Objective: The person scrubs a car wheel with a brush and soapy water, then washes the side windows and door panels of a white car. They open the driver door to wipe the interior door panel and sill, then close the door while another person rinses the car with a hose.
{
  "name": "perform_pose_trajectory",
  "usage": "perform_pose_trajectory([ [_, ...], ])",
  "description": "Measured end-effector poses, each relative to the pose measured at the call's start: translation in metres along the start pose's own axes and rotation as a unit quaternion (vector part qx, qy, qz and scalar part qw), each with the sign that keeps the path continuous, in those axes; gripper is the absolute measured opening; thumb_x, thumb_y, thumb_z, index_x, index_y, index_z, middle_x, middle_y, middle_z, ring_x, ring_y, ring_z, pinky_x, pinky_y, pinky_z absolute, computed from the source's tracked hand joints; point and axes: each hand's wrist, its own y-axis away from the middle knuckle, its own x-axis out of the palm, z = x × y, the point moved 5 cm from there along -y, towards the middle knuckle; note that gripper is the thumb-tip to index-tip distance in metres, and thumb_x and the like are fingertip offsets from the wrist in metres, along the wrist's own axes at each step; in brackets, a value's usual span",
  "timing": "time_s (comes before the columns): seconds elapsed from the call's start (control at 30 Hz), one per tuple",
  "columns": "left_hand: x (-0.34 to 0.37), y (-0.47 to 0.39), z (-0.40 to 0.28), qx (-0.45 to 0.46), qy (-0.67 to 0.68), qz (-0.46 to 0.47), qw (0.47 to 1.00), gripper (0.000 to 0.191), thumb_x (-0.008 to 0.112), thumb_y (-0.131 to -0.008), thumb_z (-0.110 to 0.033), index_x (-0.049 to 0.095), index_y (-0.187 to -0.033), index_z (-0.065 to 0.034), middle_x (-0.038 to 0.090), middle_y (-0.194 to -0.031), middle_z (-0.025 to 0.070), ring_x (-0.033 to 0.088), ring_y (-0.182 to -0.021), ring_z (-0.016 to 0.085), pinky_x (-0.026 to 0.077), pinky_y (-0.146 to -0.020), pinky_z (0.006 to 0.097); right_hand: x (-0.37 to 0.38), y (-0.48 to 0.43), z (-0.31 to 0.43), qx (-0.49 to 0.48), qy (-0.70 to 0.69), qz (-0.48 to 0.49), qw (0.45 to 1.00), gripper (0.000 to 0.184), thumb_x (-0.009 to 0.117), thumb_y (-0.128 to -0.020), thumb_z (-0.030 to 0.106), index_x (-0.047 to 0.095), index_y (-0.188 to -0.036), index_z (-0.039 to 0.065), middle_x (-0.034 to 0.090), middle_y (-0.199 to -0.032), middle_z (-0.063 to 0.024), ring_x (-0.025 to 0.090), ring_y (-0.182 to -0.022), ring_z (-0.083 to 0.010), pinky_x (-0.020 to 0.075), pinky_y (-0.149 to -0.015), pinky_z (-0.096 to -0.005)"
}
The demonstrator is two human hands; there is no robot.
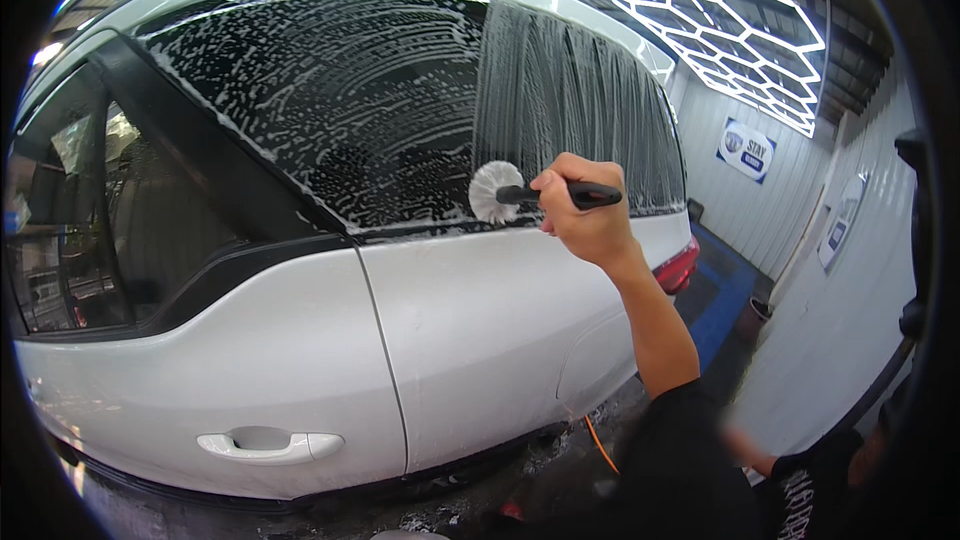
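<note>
My right hand point(589, 210) grips the black handle of a round brush with white bristles point(493, 193). The brush head lies at the lower edge of the rear side window point(360, 105) of a white car point(480, 300), at least very close to the glass. Foam in curved streaks and spots covers the front part of this window. Behind it, the rear part point(577, 105) bears foam in downright streaks. A foam line runs along the black trim under the glass. My left hand is out of view.
The rear door handle point(270, 446) is at the lower left, and a red tail light point(677, 266) at the car's back corner. An orange hose or cord point(600, 446) lies on the wet floor. A bucket point(752, 315) stands by the corrugated wall. Part of a person's black clothing shows at the lower right.
</note>
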Motion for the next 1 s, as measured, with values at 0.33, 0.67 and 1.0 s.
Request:
perform_pose_trajectory([
  [0.33,0.016,0.002,0.039,-0.042,0.016,0.006,0.999,0.046,0.051,-0.097,-0.035,0.07,-0.085,0.0041,0.07,-0.09,0.0323,0.07,-0.089,0.046,0.054,-0.077,0.0549,0.031,-0.123,0.022,-0.157,0.194,-0.12,0.961,0.029,0.059,-0.095,0.013,0.064,-0.069,0.002,0.061,-0.055,-0.0062,0.061,-0.049,-0.0115,0.046,-0.046,-0.0274],
  [0.67,0.01,0.005,0.037,-0.053,0.026,-0.036,0.998,0.045,0.05,-0.098,-0.036,0.07,-0.089,0.003,0.07,-0.093,0.0322,0.07,-0.092,0.047,0.054,-0.079,0.0556,0.033,-0.193,0.0,-0.197,0.174,-0.14,0.955,0.032,0.06,-0.095,0.018,0.064,-0.067,0.003,0.06,-0.051,-0.0072,0.064,-0.045,-0.0143,0.0505,-0.049,-0.0291],
  [1.0,0.033,0.021,0.043,-0.071,0.042,-0.061,0.995,0.045,0.049,-0.098,-0.037,0.07,-0.092,0.0019,0.07,-0.095,0.0322,0.069,-0.094,0.048,0.053,-0.081,0.0564,0.071,-0.042,0.06,-0.107,0.028,0.058,0.992,0.022,0.062,-0.087,0.002,0.059,-0.065,0.001,0.055,-0.057,-0.0066,0.052,-0.052,-0.0118,0.0402,-0.051,-0.0289],
])
